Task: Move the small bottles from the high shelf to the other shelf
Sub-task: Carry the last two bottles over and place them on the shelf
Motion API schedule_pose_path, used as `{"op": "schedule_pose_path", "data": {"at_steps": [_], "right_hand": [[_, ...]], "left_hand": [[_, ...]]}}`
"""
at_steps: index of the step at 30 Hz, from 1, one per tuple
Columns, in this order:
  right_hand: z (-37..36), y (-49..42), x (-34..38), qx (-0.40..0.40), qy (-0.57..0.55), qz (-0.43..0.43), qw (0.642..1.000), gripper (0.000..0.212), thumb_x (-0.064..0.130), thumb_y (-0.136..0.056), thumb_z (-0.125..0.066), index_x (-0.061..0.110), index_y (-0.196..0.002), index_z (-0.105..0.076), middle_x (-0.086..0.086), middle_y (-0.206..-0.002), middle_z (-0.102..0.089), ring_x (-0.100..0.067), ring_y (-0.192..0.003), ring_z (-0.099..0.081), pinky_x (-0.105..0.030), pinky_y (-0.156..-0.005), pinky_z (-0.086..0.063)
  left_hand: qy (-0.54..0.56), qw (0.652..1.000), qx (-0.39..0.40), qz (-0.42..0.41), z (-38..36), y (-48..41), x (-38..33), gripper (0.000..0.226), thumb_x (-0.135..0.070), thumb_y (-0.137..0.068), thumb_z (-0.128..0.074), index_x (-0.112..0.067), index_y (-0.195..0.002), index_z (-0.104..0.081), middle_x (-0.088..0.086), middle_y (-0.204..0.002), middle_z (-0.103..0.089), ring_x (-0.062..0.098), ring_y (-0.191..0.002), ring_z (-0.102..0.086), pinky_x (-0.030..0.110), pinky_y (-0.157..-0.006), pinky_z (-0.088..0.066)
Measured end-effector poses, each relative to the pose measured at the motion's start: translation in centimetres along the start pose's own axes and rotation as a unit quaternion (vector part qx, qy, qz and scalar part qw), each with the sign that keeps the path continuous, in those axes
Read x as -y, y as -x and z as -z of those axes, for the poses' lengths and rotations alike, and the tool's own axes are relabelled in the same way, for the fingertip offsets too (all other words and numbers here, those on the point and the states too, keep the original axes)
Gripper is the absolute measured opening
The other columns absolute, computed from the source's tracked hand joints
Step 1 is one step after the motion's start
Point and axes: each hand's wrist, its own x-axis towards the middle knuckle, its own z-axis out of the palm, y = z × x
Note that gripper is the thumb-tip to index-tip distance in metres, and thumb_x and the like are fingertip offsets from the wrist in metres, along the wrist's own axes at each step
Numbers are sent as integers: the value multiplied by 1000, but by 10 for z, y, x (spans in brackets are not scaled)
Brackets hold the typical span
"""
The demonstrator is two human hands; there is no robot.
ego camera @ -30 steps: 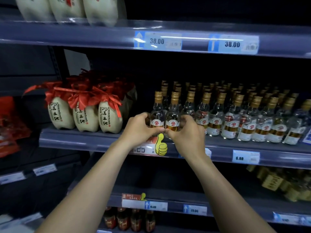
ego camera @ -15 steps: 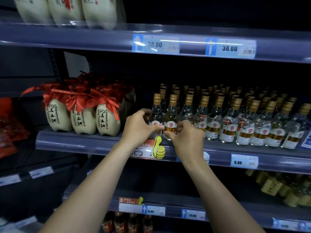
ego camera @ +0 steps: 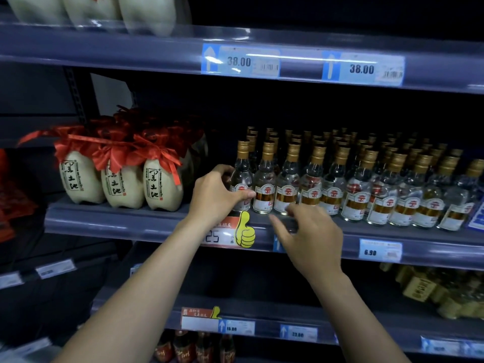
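Several small clear bottles with gold caps [ego camera: 337, 184] stand in rows on the middle shelf [ego camera: 157, 221]. My left hand [ego camera: 213, 195] is wrapped around the leftmost front bottle [ego camera: 242, 176], thumb across its label. My right hand [ego camera: 306, 231] hovers in front of the shelf edge, just below the third front bottle [ego camera: 288, 184], its fingers spread and holding nothing. The second front bottle [ego camera: 265, 182] stands untouched between the two hands.
Cream ceramic jars with red ribbons [ego camera: 117, 176] crowd the shelf left of the bottles. The shelf above [ego camera: 157, 48] carries pale jars and 38.00 price tags. A lower shelf [ego camera: 366, 326] holds yellow boxes [ego camera: 424, 292] at right; dark bottles [ego camera: 188, 347] stand below.
My right hand has let go of the second bottle and dropped down and to the right, opening. My left hand stays on the leftmost bottle. The view has shifted slightly.
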Motion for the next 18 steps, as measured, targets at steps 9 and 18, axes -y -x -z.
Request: {"op": "schedule_pose_path", "data": {"at_steps": [9, 18], "right_hand": [[-14, 32, -29, -1, 55, 16, 998, 51, 60, -91, -62, 12, -102, -73, -8, -106, -68, -31, -100, -62, -49, -96, -38], [-20, 34, -32, -43, 45, 24, 998, 50, 60, -93, -62, 13, -100, -74, -8, -106, -69, -28, -100, -61, -47, -95, -38]], "left_hand": [[2, 1000, 1, 8, -5, 0, 3, 84, -67, -59, -85, -27, -128, -60, -22, -92, -58, -17, -76, -47, 0, -60, -33], [-38, 999, -21, 21, -14, 3, 0, 91, -80, -47, -79, -33, -121, -55, -9, -108, -71, 6, -88, -55, 26, -69, -47]]}}
